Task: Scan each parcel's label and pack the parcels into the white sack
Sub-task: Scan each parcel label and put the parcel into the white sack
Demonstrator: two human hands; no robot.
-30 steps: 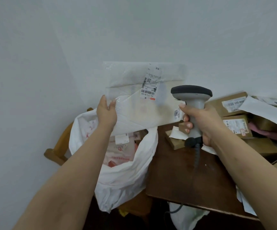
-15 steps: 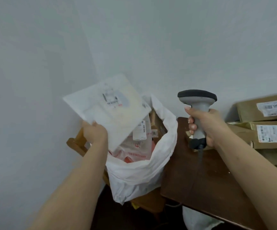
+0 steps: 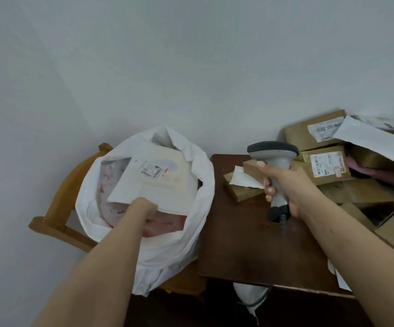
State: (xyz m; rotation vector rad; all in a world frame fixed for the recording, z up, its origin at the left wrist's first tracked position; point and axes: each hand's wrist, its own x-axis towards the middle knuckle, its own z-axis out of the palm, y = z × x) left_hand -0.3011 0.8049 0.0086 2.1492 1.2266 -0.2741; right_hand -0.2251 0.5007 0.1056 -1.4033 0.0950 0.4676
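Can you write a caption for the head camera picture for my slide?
Left hand lowers a white parcel into the white sack; right hand holds the scanner.

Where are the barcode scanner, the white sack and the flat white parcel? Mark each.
barcode scanner [image 3: 273, 153], head view, on its grey head.
white sack [image 3: 205, 185], head view, on its right rim.
flat white parcel [image 3: 163, 182], head view, on its upper face.

left hand [image 3: 147, 210]: fingers hidden under white parcel [image 3: 158, 182] | label [image 3: 152, 170]: print blurred, unreadable
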